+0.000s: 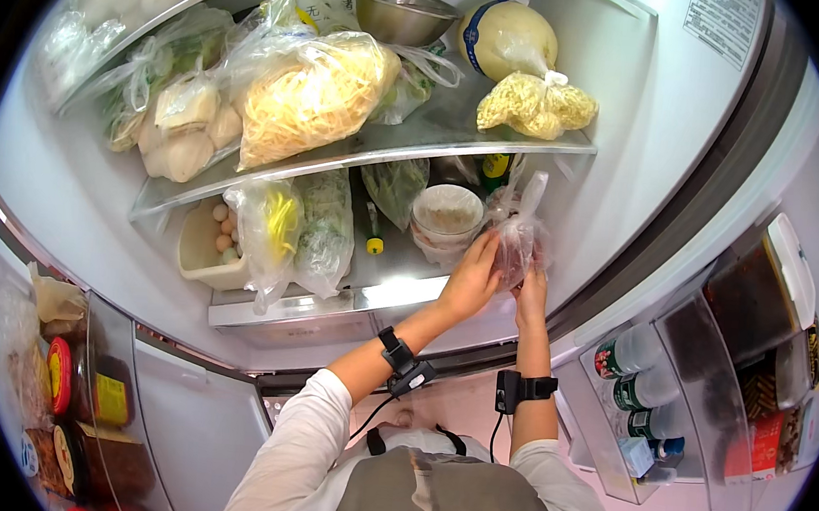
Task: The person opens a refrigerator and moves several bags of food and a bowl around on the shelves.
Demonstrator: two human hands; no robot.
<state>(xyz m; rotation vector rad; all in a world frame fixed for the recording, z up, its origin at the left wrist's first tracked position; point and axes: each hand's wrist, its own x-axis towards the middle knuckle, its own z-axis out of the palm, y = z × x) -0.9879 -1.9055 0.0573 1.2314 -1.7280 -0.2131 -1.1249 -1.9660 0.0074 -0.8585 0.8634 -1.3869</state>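
My left hand (470, 277) and my right hand (532, 292) are on either side of a knotted clear plastic bag (518, 245) at the right end of the lower fridge shelf. Both hands hold the bag low down, near the shelf's front edge; my right fingertips are partly hidden under it. The bag's reddish contents are hard to make out. Just left of it stand stacked white round containers (448, 212), wrapped in plastic lower down. Behind the bag is another tied bag and a dark bottle with a yellow and green label (495, 169).
A glass shelf (416, 155) spans above my hands, bearing noodles (314, 96), a steel bowl (405, 14) and a bag of yellowish sprouts (534, 106). Left on the lower shelf are bagged vegetables (324, 232) and an egg bin (199, 258). Open doors with loaded racks (699, 390) flank me.
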